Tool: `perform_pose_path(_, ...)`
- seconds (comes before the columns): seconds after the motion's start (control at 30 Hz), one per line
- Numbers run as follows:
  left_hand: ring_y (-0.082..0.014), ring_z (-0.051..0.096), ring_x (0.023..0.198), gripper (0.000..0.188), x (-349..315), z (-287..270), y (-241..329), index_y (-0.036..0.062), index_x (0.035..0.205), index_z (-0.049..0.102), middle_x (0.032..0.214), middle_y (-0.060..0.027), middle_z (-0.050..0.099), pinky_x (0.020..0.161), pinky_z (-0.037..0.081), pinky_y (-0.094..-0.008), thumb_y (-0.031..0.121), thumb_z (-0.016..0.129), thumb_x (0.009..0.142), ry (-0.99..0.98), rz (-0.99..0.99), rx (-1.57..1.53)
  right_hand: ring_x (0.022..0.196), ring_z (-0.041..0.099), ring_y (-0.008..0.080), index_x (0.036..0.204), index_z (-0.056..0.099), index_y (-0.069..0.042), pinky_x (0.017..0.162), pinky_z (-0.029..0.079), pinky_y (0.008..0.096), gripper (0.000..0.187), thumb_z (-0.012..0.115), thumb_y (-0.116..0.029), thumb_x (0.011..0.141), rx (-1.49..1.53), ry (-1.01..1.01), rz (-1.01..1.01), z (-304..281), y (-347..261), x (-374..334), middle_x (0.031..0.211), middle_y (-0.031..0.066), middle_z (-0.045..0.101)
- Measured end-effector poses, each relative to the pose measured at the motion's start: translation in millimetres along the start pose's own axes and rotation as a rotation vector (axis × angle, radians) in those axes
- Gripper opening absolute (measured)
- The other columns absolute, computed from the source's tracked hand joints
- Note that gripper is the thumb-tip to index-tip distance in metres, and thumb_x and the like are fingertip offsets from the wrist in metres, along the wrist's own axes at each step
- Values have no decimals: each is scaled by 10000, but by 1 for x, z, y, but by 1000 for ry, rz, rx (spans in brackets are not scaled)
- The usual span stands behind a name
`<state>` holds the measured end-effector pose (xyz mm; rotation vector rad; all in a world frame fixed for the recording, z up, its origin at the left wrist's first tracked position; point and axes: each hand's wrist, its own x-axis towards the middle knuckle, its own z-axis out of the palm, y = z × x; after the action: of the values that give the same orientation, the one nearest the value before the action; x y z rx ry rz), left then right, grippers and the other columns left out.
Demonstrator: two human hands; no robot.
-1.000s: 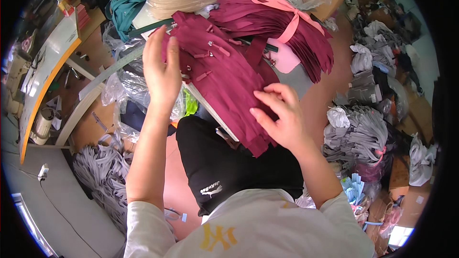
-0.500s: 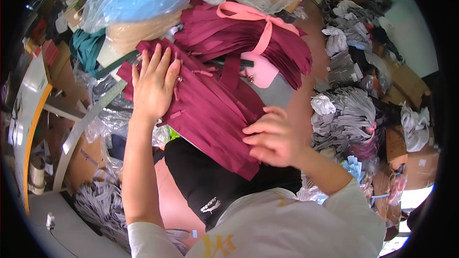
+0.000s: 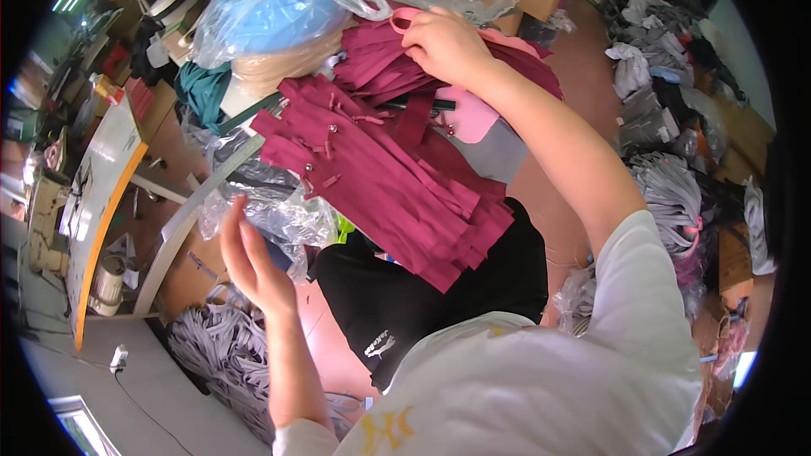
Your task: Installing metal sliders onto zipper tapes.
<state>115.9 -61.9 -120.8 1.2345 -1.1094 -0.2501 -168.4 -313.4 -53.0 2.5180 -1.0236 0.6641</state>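
Across my lap lies a layered stack of long maroon fabric strips (image 3: 389,190), with small metal pieces near its far left end. Behind it, a second maroon bundle (image 3: 380,59) is bound with a pink fabric tie (image 3: 404,19). My right hand (image 3: 448,46) reaches over that bundle, its fingers closed on the tie by a loop; the palm side is hidden. Off the near left side of the stack, my left hand (image 3: 258,266) is raised in the air with fingers stretched out, holding nothing. A pink piece (image 3: 473,114) shows between the two bundles.
A clear plastic bag with blue contents (image 3: 283,21) sits at the back left. A flat metal bar (image 3: 215,181) slants beside the stack. An orange-edged table (image 3: 110,211) stands at left. Piles of grey strips (image 3: 224,355) lie on the floor at left and right.
My left hand has lifted off the maroon stack and moved down toward me. My right hand has gone from the stack's near end to the pink tie on the far bundle.
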Motion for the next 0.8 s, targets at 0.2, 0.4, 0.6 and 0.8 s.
perform_pose_path(0.2, -166, 557, 1053, 221, -99, -10, 21, -36, 1116, 582, 1110, -90, 614, 964, 409, -299, 129, 487, 1004, -30, -321, -116, 707, 643, 261, 795, 735, -95, 654, 487, 366, 279, 770, -371, 781, 611, -14, 427, -14, 9, 0, 744, 72, 677)
perform_pose_path(0.4, -173, 579, 1016, 224, -89, 13, 56, -34, 1146, 576, 1130, -112, 617, 888, 454, -288, 113, 488, 1002, -205, -251, -255, 685, 635, 300, 865, 675, -60, 617, 479, 377, 248, 654, -305, 894, 638, 547, 195, -63, -27, 2, 731, 121, 645)
perform_pose_path(0.6, -319, 435, 1326, 713, -84, 54, 120, -8, 1467, 289, 1442, -213, 414, 1063, 387, -460, 390, 572, 947, -303, -45, -643, 691, 614, 184, 894, 671, -75, 569, 492, 324, 129, 648, -178, 820, 476, 531, -295, -146, -145, -94, 871, 48, 618)
perform_pose_path(0.8, -298, 504, 1205, 571, -95, 65, 140, 11, 1445, 326, 1318, -156, 503, 1045, 394, -473, 400, 360, 1028, -255, -370, -837, 691, 600, 179, 881, 666, -79, 581, 498, 322, 135, 675, -184, 797, 892, 396, -297, -114, -179, -164, 826, 23, 582)
